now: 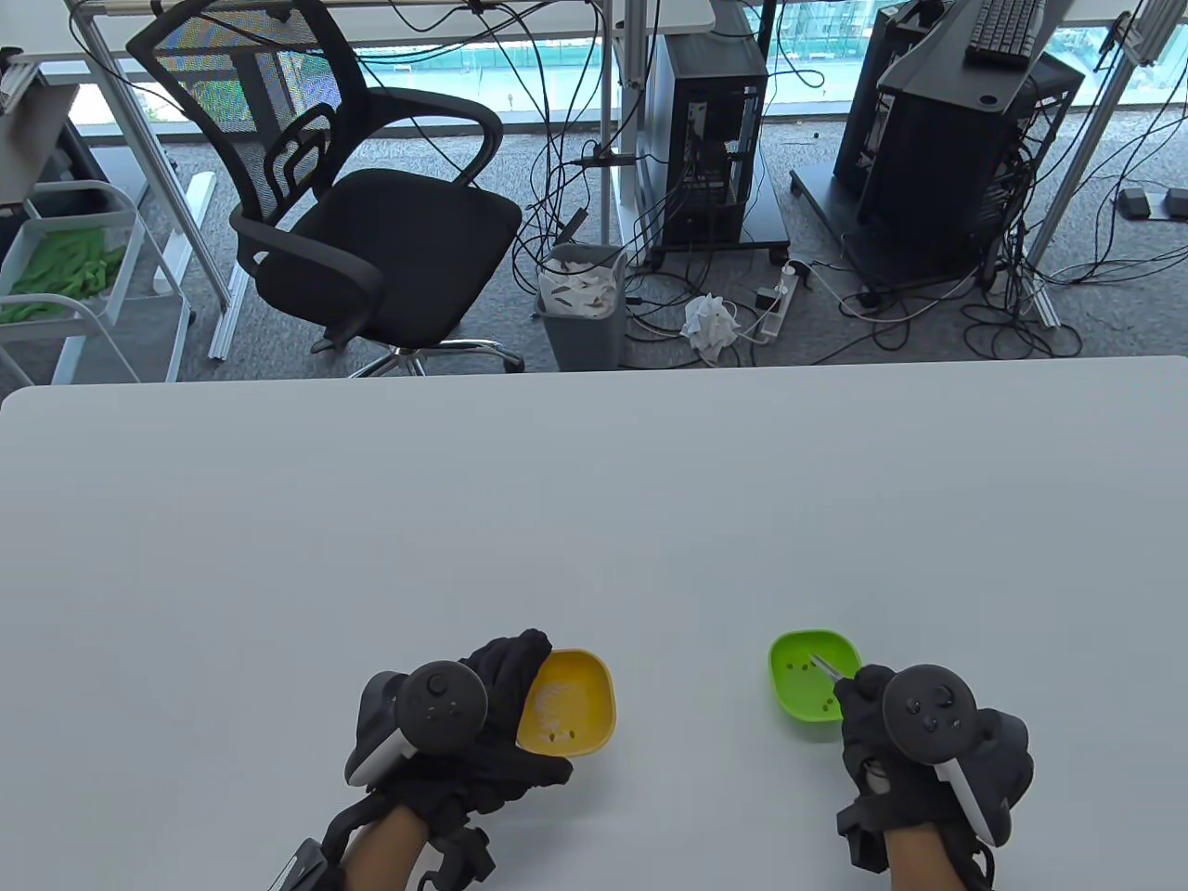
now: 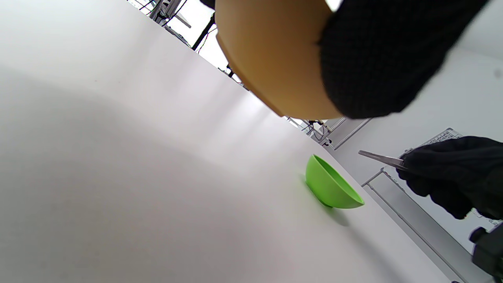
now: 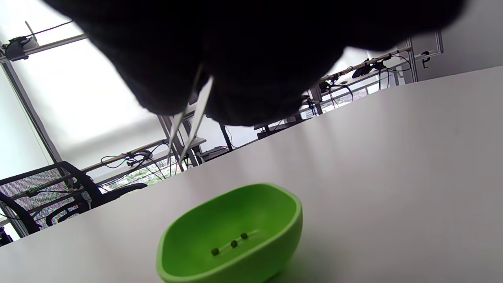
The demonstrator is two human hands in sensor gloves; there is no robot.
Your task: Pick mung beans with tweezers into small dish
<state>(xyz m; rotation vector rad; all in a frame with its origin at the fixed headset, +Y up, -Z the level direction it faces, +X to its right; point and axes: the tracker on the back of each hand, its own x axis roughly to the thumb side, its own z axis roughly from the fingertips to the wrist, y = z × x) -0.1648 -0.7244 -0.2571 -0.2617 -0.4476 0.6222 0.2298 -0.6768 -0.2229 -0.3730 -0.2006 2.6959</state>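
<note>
broadly, the white table [image 1: 594, 520] is the biggest thing, a smooth matte slab with rounded corners, and both dishes sit or hang near its front edge where the hands can reach them without stretching.

next down in size come the hands. the left hand [image 1: 483, 724], in a black knit glove, grips the yellow dish [image 1: 568, 703] by its near rim; the left wrist view shows the dish lifted off the table and tilted, probably to roll its contents toward the tweezers. the right hand [image 1: 914, 752] pinches the tweezers [image 1: 829, 667], its fingers clenched round the shanks.

then the dishes. both are small rounded-square bowls of glossy plastic with soft corners. the yellow one holds a few dark specks along its low edge and a pale patch that may be glare or grain, i cannot tell. the green dish [image 1: 809, 685] rests flat on the table, well apart from the yellow one.

smaller again, the tweezers are thin bare metal, their two tips slightly parted in the right wrist view and poised above the green dish, holding nothing that i can see.

smallest are the mung beans [image 3: 233, 243], round dark-green dots lying inside the green dish, three in a row from the right wrist view.
</note>
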